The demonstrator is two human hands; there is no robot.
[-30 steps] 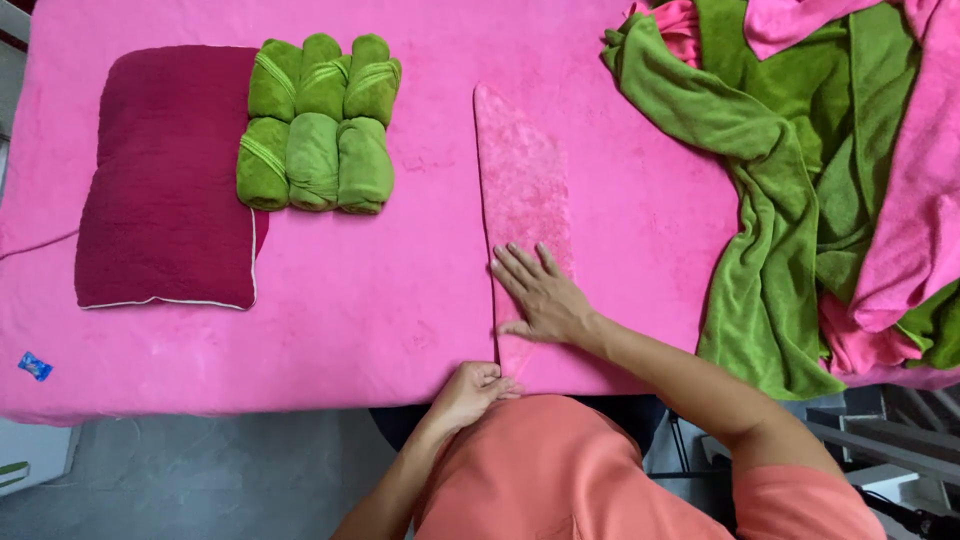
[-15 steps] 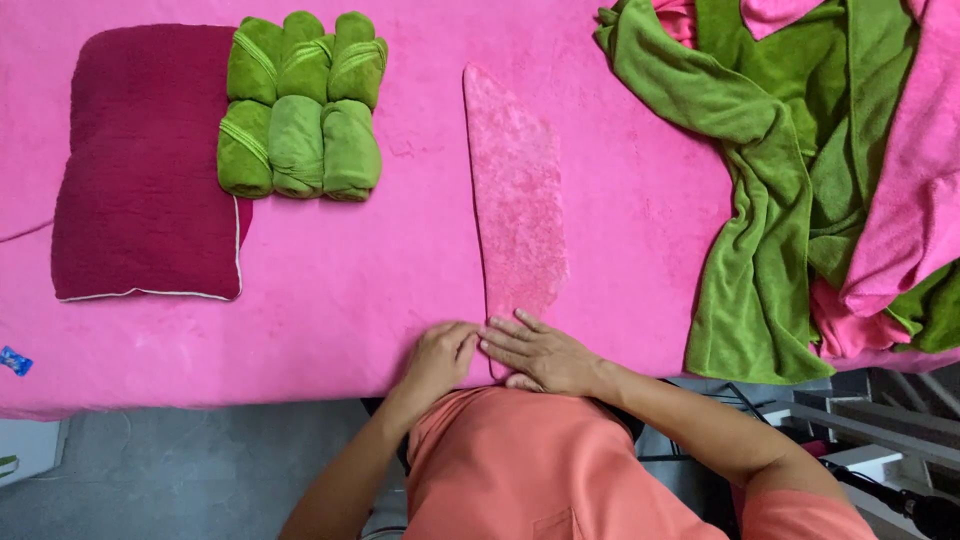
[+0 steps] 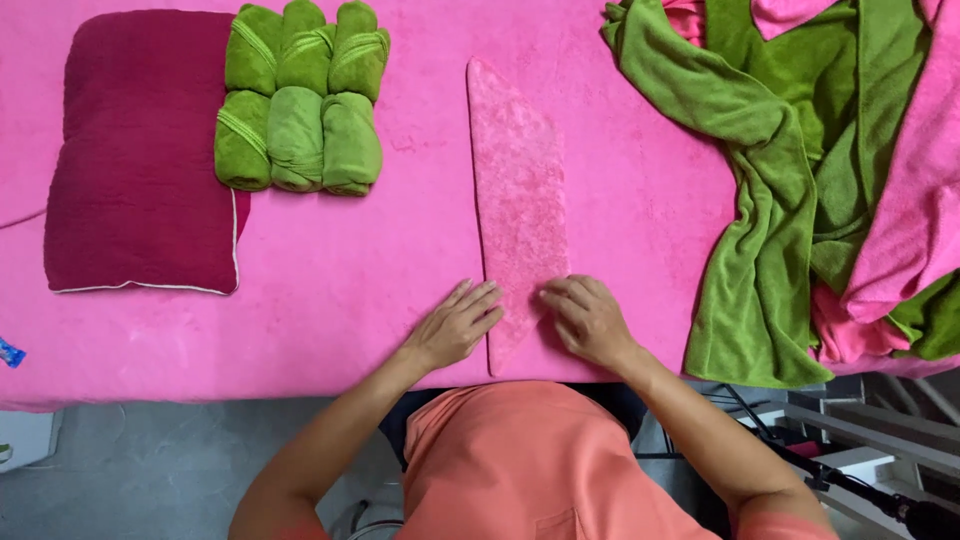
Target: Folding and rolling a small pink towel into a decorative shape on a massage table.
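Pink-covered table (image 3: 330,300) fills view. Heap of green and pink towels (image 3: 830,170) sprawls over right edge. Maroon cushion (image 3: 140,150) at far left corner, six rolled green towels (image 3: 300,100) packed just beside it. Folded pink towel (image 3: 518,200), long narrow strip, lies mid-table, pointed end at near edge. Left hand (image 3: 455,325) flat, fingers spread, touching strip's left side. Right hand (image 3: 588,318) curled, fingertips on strip's right side, gripping nothing visible.
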